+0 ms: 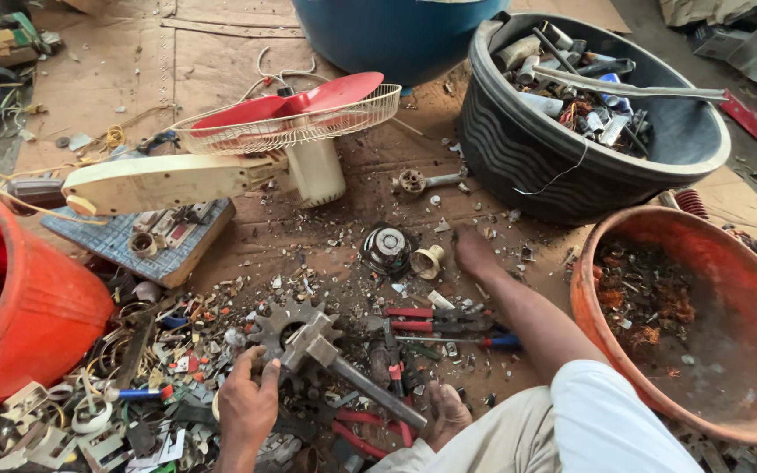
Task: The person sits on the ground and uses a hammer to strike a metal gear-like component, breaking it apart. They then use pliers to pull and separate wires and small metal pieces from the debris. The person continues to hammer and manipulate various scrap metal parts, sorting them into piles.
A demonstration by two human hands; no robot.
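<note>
The toothed gear [286, 331] on its metal shaft [369, 385] wants firmer steadying, the left hand [247, 407] fingers merely curled against its rim, the right hand out of view.

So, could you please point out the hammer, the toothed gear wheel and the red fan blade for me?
hammer [369, 383]: head view, on its metal handle.
toothed gear wheel [266, 328]: head view, on its toothed rim.
red fan blade [343, 90]: head view, on the right blade.

Left hand [247, 407] low, fingers curled in a closed grip.
</note>
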